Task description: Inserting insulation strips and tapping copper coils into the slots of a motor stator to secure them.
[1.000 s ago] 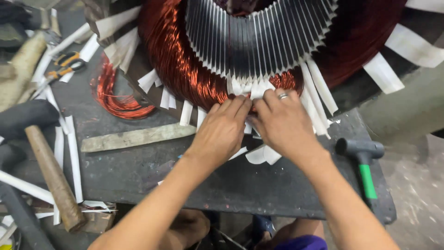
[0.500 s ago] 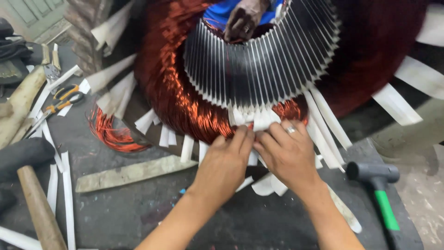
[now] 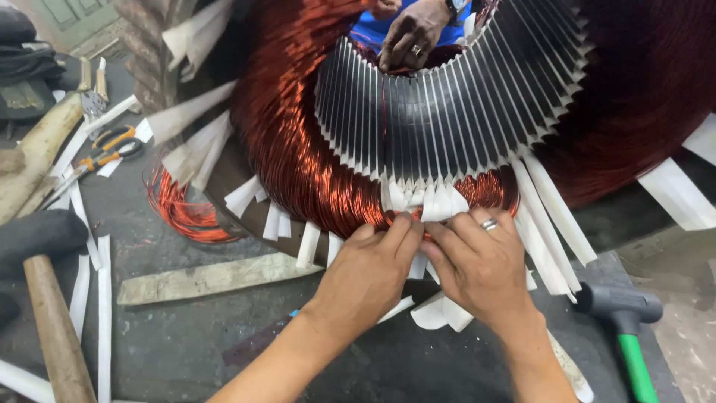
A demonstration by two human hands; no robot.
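Pinched between both sets of fingertips is a white insulation paper strip (image 3: 431,203), at the rim of the large laminated stator wound with copper coils (image 3: 418,127) just above. By the left hand (image 3: 367,277) and right hand (image 3: 481,272) it is judged light, flexible and tearable, best gripped near its free end.

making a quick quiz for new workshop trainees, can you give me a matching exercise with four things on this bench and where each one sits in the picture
Things:
1. green-handled black-headed mallet
2. wooden-handled hammer
3. orange-handled scissors
4. loose coil of copper wire

Places:
A. far left, upper part, among white paper strips
B. bottom right, beside the person's right hand
C. bottom left corner
D. left of the big copper-wound stator, below its paper strips

Pairs: 1-B, 2-C, 3-A, 4-D
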